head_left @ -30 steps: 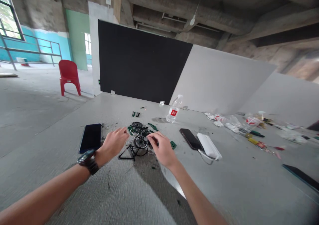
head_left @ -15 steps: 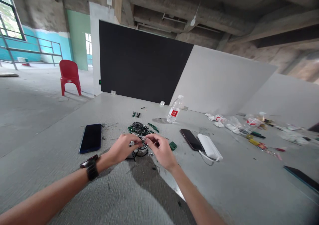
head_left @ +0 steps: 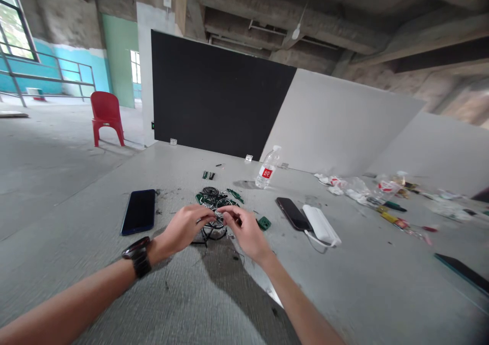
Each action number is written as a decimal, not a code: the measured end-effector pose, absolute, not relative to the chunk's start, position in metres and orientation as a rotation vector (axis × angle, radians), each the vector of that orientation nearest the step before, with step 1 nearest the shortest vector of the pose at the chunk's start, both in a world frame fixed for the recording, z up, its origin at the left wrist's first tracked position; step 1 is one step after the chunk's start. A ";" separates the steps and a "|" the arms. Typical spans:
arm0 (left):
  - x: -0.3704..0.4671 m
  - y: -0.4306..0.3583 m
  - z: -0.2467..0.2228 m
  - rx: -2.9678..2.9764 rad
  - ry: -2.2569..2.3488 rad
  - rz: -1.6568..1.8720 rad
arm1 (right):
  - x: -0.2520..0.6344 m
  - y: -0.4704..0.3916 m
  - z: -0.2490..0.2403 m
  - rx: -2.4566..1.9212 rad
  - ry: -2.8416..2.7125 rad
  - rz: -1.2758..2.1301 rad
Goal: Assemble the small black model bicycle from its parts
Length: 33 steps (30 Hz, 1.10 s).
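My left hand [head_left: 189,226], a dark watch on its wrist, and my right hand [head_left: 245,230] meet fingertip to fingertip in the middle of the table. Pinched between them is a small silvery part [head_left: 219,215], too small to name and partly covered by the fingers. Right below lie a small spoked wheel [head_left: 216,224] and thin black frame-like pieces [head_left: 206,239], like parts of a miniature bicycle. Just beyond the fingers are another spoked wheel [head_left: 210,191] and a green part [head_left: 235,195]. A flat green piece [head_left: 264,223] lies beside my right hand.
A dark phone [head_left: 138,212] lies at left. To the right are another phone [head_left: 293,213] and a white power bank [head_left: 321,226] with a cable. A water bottle [head_left: 268,167] stands behind, before a black partition [head_left: 221,95]. Crumpled packaging [head_left: 359,192] litters the far right.
The silvery part between my fingertips has turned a little, and the right fingers have shifted slightly over it. Both arms stay almost in place.
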<state>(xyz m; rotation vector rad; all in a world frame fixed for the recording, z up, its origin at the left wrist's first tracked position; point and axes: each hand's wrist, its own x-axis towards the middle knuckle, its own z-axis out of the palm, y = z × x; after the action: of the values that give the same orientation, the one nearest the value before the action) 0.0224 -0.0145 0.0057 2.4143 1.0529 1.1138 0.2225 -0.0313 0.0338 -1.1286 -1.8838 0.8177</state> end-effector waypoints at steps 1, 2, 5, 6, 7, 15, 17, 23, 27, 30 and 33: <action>0.022 -0.015 0.006 2.422 1.062 1.112 | 0.223 -0.031 0.033 -1.131 -1.899 0.800; 0.022 -0.014 0.006 2.430 1.072 1.103 | 0.223 -0.031 0.031 -1.133 -1.901 0.787; 0.017 -0.009 0.008 2.461 1.148 1.038 | 0.227 -0.028 0.026 -1.182 -1.875 0.690; 0.014 -0.006 0.008 2.479 1.209 1.004 | 0.229 -0.026 0.024 -1.211 -1.876 0.623; 0.010 -0.002 0.008 2.505 1.287 0.957 | 0.231 -0.024 0.023 -1.239 -1.883 0.547; -0.007 0.007 0.014 2.635 1.604 0.653 | 0.237 -0.019 0.020 -1.320 -1.993 0.280; -0.007 0.001 0.018 2.613 1.630 0.656 | 0.236 -0.020 0.020 -1.323 -2.002 0.271; -0.003 -0.017 0.012 2.348 1.659 0.482 | 0.233 -0.022 0.019 -1.283 -2.055 0.271; 0.001 -0.020 0.001 2.311 1.562 0.530 | 0.231 -0.024 0.018 -1.259 -2.101 0.309; 0.004 -0.020 -0.003 2.325 1.506 0.559 | 0.230 -0.025 0.018 -1.260 -2.125 0.318; 0.009 -0.022 -0.004 2.301 1.469 0.586 | 0.230 -0.026 0.020 -1.262 -2.139 0.314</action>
<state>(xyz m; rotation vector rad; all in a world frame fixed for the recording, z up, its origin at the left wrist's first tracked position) 0.0086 -0.0217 -0.0045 2.3007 1.4692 0.5856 0.2296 -0.0260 0.0195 -1.2618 -2.1385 0.3141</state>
